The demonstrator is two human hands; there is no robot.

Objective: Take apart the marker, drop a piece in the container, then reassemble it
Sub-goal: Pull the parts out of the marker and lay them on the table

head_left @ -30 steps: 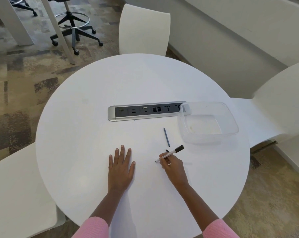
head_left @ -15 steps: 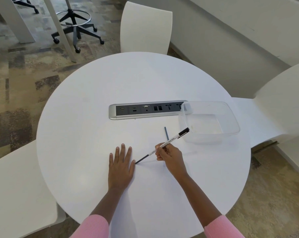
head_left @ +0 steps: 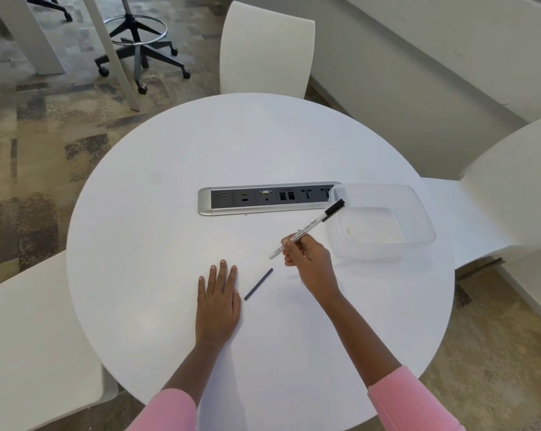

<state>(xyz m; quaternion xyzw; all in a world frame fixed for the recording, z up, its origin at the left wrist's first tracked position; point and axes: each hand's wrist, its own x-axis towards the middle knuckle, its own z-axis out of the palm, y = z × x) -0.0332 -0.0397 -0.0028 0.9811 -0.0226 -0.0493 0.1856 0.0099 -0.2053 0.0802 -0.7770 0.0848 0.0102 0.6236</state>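
So the right hand (head_left: 309, 262) had the marker barrel (head_left: 306, 229) pinched between thumb and fingers near its lower, open end, lifted off the round white worktop (head_left: 169, 213). The barrel was tilted, white body with small print along it, and its black cap end (head_left: 334, 209) pointed up and away toward the clear plastic container (head_left: 418, 213), overlapping the container's near left corner in this view. Whether the cap end was actually over the rim or just in front of it, I couldn't tell.

The left hand (head_left: 218, 301) lay flat, palm down, fingers spread slightly, its grip holding nothing. Just to the right of it was a thin dark rod (head_left: 258, 284), looked like the ink core, lying loose on the worktop at a diagonal. Its lower end sat close to the left hand's thumb side, not clearly touching, and its upper end pointed up toward the barrel's open end with a gap between them.

The container looked empty apart from a faint smudge on its floor. It sat at the right side of the worktop, its left corner on top of the end of the silver power strip (head_left: 263, 199) set into the middle. Pink sleeves (head_left: 409, 399) showed at the bottom, and white chairs (head_left: 264, 48) stood around.
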